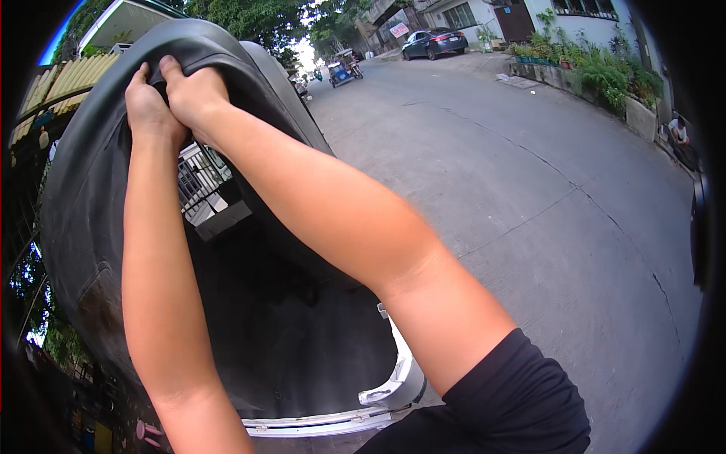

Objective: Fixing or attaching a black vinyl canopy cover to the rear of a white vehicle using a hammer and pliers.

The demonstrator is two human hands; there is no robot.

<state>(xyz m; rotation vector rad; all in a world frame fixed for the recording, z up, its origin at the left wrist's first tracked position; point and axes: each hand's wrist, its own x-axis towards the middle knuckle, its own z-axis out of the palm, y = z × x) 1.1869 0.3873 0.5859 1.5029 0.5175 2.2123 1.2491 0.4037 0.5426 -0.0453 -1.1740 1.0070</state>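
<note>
Both arms reach up and forward to a black, leathery soft cover that arches over the open back of a vehicle. My left hand is closed on the bunched inner edge of this cover, its thumb pointing up. Right beside it, my right hand grips the same fold, with most of its fingers hidden in the black material. Below the wrists, a gap in the cover shows white bars. The dark inside of the vehicle lies under my forearms, edged at the bottom by a white bumper.
A paved street runs along the right. Farther off are a dark parked car and a blue tricycle. Potted plants line a low wall, near a seated person. A pink stool stands at lower left.
</note>
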